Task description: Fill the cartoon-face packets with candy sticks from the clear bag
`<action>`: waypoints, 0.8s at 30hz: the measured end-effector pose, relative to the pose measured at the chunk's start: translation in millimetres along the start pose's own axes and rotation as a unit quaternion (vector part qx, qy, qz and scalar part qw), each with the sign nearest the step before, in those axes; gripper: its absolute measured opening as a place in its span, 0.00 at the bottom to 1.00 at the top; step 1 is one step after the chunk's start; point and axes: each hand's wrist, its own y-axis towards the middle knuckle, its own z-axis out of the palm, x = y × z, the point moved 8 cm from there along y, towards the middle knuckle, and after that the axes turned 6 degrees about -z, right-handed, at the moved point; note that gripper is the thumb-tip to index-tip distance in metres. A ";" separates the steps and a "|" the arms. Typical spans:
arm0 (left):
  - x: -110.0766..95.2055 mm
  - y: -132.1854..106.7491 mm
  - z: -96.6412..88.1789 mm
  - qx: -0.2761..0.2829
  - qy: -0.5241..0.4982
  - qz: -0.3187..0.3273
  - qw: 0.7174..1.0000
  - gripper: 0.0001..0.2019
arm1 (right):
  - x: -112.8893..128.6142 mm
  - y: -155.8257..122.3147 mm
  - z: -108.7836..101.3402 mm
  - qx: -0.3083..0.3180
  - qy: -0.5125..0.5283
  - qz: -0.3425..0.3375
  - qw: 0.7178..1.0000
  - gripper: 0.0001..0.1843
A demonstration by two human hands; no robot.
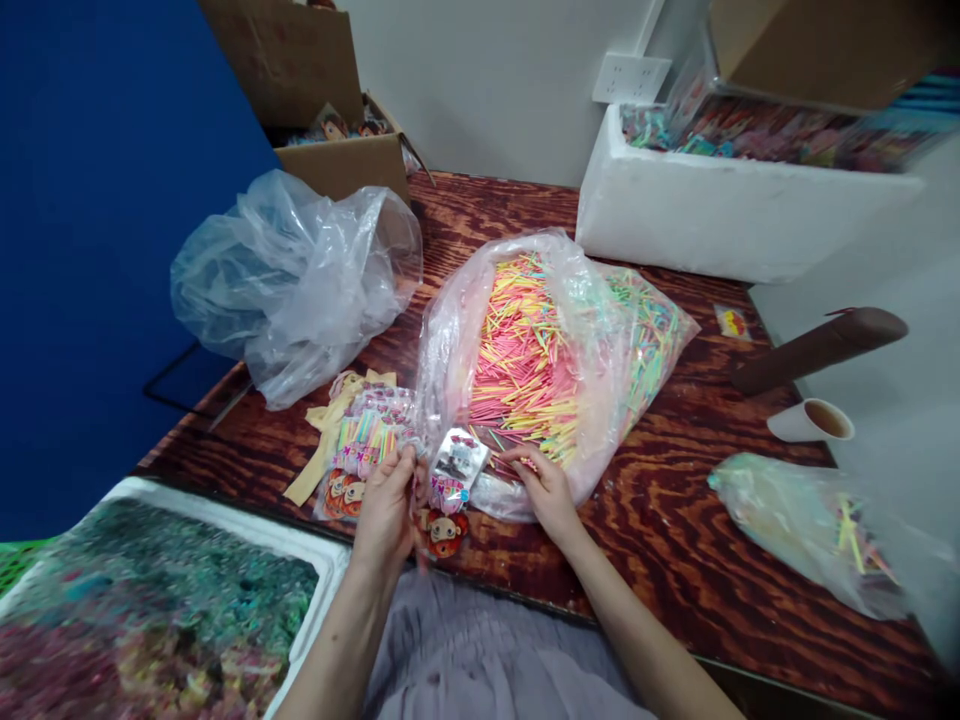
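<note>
My left hand (388, 505) is closed, thumb and fingers pinching the edge of a small printed plastic packet (457, 465) with a cartoon face at its lower end. Just right of it, the fingers of my right hand (551, 500) are pinched together on a few thin candy-coloured sticks (529, 463). Behind both hands a large clear plastic bag (442, 350) lies wide at the mouth, full of pink, yellow and green sticks (525, 370). Left of my left hand rests a pile of filled packets (367, 430), partly covered by the hand.
A crumpled clear bag (322, 270) and a cardboard box (345, 165) occupy the back left. White foam boxes stand at the back right (720, 210) and front left (330, 560). On the right are a paper cup (806, 420), a brown cylinder (825, 348) and a smaller plastic bag (795, 510).
</note>
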 end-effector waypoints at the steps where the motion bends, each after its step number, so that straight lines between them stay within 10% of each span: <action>1: 3.1 0.5 3.2 0.009 0.012 -0.002 1.000 0.19 | -0.1 -0.1 0.1 0.000 -0.002 -0.002 1.000 0.09; 15: 14.0 12.1 -22.8 -0.037 0.038 -0.015 0.998 0.18 | -0.4 -0.9 0.7 -0.001 -0.009 -0.011 1.000 0.08; 24: -11.2 1.8 4.4 0.008 0.361 0.221 0.906 0.08 | -0.7 -1.0 0.6 -0.003 -0.015 -0.010 1.000 0.09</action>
